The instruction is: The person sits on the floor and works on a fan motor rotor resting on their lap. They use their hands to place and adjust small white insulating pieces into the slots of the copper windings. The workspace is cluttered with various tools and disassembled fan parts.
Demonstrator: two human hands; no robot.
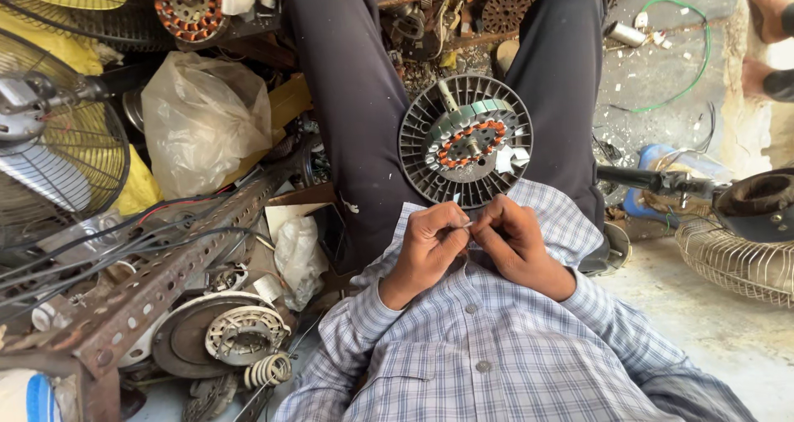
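A round grey fan motor housing (465, 141) with copper-wound stator coils rests on my lap between my dark-trousered thighs. Just below it, my left hand (428, 248) and my right hand (517, 240) meet, fingertips pinched together on a thin wire end (468, 223) that leads toward the motor. Both hands sit over my checked shirt. What lies between the fingertips is too small to make out further.
A slotted metal angle bar (157, 277) and black cables cross the left side, with a fan grille (58, 149), a plastic bag (203, 120) and loose motor parts (240, 335). At right stand a fan motor on a stand (757, 203) and a wire grille (736, 261). Another person's feet (769, 33) show at top right.
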